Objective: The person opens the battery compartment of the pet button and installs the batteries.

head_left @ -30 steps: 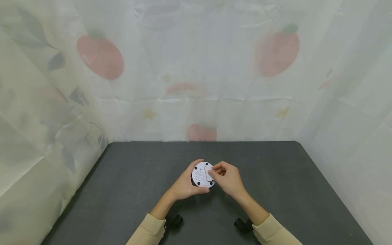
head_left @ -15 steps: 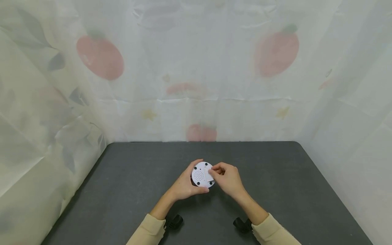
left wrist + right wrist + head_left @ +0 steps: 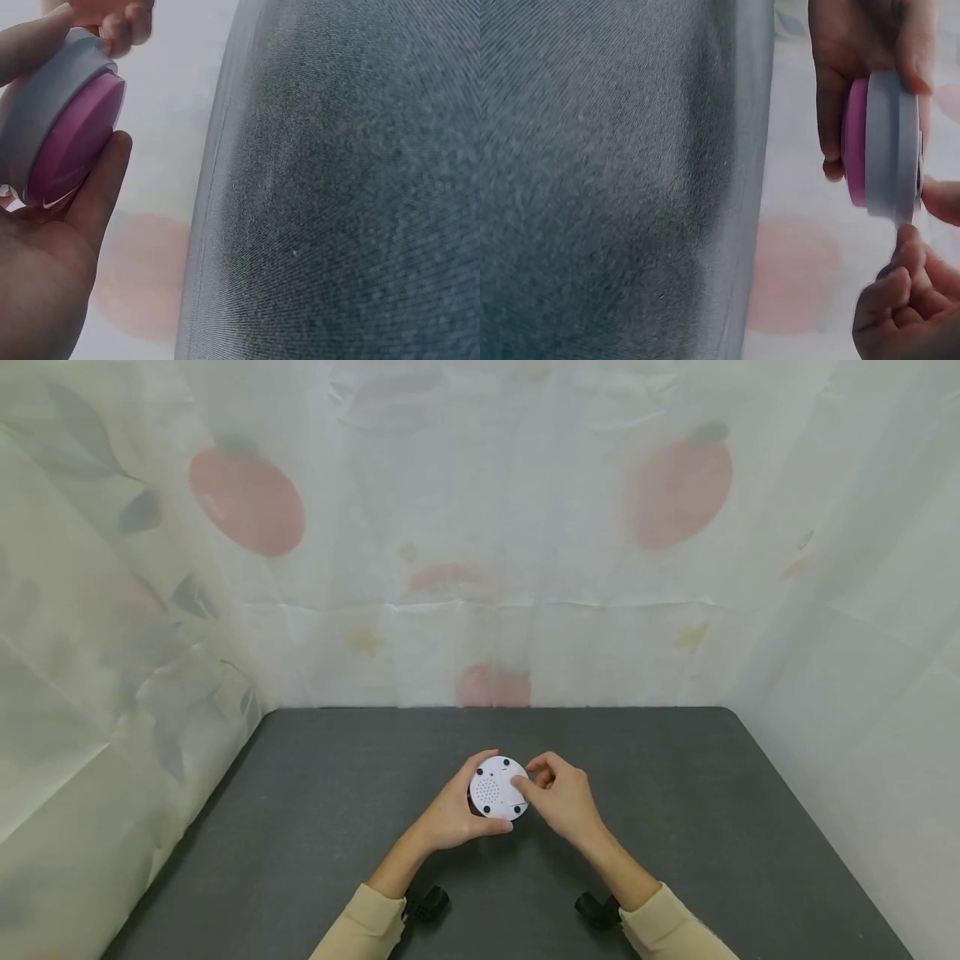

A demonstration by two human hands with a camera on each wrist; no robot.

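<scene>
Head view shows the left hand (image 3: 450, 817) gripping a round puck (image 3: 498, 787) above the middle of the dark worktop (image 3: 300, 827), white face up, with a patch of small holes and dark dots near the rim. Its fingers curl round the edge. The right hand (image 3: 566, 800) has its fingers bent, thumb tip pressed on the white face near the right rim, pinching that side. In the left wrist view the puck (image 3: 64, 116) shows a pink underside under a grey-white band; the right wrist view shows the same two layers (image 3: 881, 142). It looks like hard, smooth plastic, light and stiff, probably a bit slippery, so the rim seems the best place to hold it, not the flat faces. Printed curtains hang behind the worktop.
</scene>
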